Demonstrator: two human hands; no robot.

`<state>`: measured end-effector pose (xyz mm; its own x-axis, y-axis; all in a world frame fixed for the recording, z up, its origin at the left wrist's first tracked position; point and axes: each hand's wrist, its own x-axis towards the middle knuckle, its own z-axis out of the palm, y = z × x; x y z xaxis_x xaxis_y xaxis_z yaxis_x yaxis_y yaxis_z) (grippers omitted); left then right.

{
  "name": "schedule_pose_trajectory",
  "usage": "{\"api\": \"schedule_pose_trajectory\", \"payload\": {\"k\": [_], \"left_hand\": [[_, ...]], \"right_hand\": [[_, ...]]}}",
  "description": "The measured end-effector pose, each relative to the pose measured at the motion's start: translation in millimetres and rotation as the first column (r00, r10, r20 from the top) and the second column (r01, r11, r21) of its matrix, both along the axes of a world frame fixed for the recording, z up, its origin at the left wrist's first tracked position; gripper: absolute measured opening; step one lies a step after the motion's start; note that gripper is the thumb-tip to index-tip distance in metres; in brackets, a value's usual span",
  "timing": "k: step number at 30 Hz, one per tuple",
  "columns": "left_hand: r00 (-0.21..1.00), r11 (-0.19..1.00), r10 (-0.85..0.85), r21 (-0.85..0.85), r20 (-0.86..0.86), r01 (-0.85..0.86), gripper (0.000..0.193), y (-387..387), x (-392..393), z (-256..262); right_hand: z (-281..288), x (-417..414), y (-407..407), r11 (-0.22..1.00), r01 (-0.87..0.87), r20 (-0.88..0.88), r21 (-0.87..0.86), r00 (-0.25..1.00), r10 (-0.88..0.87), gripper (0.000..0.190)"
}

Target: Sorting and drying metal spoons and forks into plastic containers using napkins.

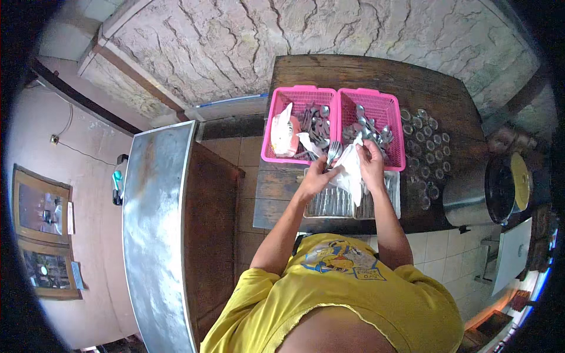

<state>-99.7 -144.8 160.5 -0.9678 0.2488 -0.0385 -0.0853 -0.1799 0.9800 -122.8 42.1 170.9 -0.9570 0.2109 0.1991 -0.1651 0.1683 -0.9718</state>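
My left hand [318, 175] grips a metal fork [335, 150], its tines pointing away from me. My right hand [371, 164] pinches a white tissue [352, 170], which hangs down between my two hands. Both hands are over the near edges of two pink plastic baskets. Loose forks [318, 128] and a tissue pack [284, 134] lie in the left basket [268, 132]. Spoons [368, 125] are heaped in the right basket [401, 132]. Partly hidden below my hands is a cutlery tray [330, 217] with rows of metal cutlery.
Several small glass jars or glasses [429, 145] stand on the dark wooden table [318, 70], right of the baskets. A large metal pot [468, 192] is at the table's right end. To the left stands a metal-topped counter [159, 212], across a tiled gap. A rough stone-textured wall [309, 26] rises behind.
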Motion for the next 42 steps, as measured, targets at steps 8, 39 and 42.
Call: {"api": "schedule_pose_trajectory", "payload": {"k": [8,39,42], "left_hand": [[0.933,0.997,-0.014,-0.064,0.359,0.039,0.068,41,48,12],[0.940,0.960,0.278,-0.073,0.199,-0.269,0.034,154,104,17],[0.911,0.927,0.373,-0.108,0.178,-0.359,0.046,162,104,12]], "right_hand": [[9,44,53,0.967,0.030,-0.004,0.252,1.000,-0.030,0.021],[-31,131,117,0.909,-0.129,-0.176,0.396,0.961,0.213,0.017],[-34,129,120,0.900,0.042,-0.304,0.433,0.947,0.102,0.016]]}}
